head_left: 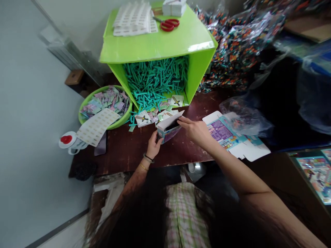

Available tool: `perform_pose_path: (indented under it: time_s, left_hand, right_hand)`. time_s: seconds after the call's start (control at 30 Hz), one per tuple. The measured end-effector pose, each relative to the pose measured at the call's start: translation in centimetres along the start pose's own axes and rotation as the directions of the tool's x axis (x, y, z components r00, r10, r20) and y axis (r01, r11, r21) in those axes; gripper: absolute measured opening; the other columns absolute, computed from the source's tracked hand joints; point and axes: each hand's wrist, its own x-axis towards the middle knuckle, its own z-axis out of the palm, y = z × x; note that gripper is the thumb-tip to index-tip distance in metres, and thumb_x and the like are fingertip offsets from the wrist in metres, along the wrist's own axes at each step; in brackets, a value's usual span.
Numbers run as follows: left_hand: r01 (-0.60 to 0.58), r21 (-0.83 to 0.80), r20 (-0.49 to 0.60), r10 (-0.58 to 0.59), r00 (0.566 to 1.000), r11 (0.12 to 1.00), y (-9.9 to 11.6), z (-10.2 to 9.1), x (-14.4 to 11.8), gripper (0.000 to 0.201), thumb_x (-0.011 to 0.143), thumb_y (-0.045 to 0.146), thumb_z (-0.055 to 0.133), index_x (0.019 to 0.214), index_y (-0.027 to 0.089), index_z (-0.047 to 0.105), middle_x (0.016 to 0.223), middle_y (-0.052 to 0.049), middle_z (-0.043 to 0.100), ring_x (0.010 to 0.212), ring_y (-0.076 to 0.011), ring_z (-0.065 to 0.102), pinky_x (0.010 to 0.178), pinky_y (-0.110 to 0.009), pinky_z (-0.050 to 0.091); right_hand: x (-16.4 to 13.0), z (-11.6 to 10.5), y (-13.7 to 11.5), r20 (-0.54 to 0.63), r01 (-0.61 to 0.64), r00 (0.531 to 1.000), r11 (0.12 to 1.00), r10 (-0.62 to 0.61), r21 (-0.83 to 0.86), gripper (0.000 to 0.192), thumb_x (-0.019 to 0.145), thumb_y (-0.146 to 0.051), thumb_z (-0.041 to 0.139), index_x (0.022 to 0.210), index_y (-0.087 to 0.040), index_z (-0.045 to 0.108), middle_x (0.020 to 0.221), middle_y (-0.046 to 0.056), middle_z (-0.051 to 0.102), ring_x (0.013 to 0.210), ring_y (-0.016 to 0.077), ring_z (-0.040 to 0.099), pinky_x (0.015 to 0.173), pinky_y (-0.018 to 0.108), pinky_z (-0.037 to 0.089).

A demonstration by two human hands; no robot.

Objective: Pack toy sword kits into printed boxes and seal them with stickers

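My left hand (153, 144) grips the small carton (169, 129) from below at its near corner, fingers closed on it. The carton sits just above the counter (129, 151), top flap raised, mouth dark and open. My right hand (195, 130) is at that mouth, fingers narrow and reaching in or over the edge; I cannot tell whether they pinch anything.

State of work, as I judge it: carton erected, not yet closed. Whether it is filled I cannot see.

To the right, touching the counter, flat unfolded cartons (232, 137) lie partly under a clear plastic bag (245, 117), so more remain to be made up.

Just beyond the carton, printed cards (142, 119) with a sword picture lie loose among teal sticks (155, 81) spilling from the green box (199, 65). Left of that, a green basin (85, 105) holds small packets, and a sticker sheet (97, 125) rests on its rim.

Farthest, on the box top: red scissors (169, 24) and more sheets
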Motion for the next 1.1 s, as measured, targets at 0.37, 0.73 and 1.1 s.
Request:
perform_pose_path:
  time_s: [0.37, 0.73, 1.1]
  left_hand:
    - [0.016, -0.015, -0.019, -0.016, 1.000, 1.000, -1.1, 0.3, 1.2, 0.060, 0.094, 0.050, 0.065, 0.144, 0.020, 0.052, 0.137, -0.015, 0.067, 0.126, -0.0275, 0.066, 0.115, -0.045, 0.048]
    - [-0.031, -0.053, -0.014, 0.030, 0.999, 0.998, 4.0, 1.7, 1.8, 0.066, 0.090, 0.045, 0.073, 0.145, 0.022, 0.044, 0.135, -0.013, 0.066, 0.131, -0.0282, 0.062, 0.118, -0.045, 0.046]
    - [-0.016, -0.059, 0.030, 0.018, 0.999, 0.998, 2.5, 1.6, 4.9, 0.081, 0.088, 0.042, 0.076, 0.155, 0.023, 0.036, 0.150, -0.015, 0.057, 0.140, -0.0290, 0.056, 0.122, -0.046, 0.042]
  right_hand:
    - [0.1, 2.5, 2.5, -0.320, -0.054, 0.927, 0.915, 0.194, 0.399, 0.044, 0.100, -0.024, 0.050, 0.141, -0.023, 0.065, 0.145, 0.014, 0.063, 0.121, 0.0274, 0.067, 0.094, 0.040, 0.059]
    - [0.4, 7.3, 2.9, -0.182, 0.089, 0.969, 0.451, 0.166, 0.888, 0.064, 0.091, -0.049, 0.067, 0.145, -0.019, 0.054, 0.139, 0.014, 0.065, 0.130, 0.0285, 0.062, 0.116, 0.047, 0.047]
    - [-0.2, 8.6, 3.4, -0.142, -0.010, 0.959, 0.530, 0.246, 0.848, 0.057, 0.095, -0.049, 0.061, 0.142, -0.017, 0.059, 0.130, 0.015, 0.071, 0.118, 0.0288, 0.068, 0.106, 0.048, 0.054]
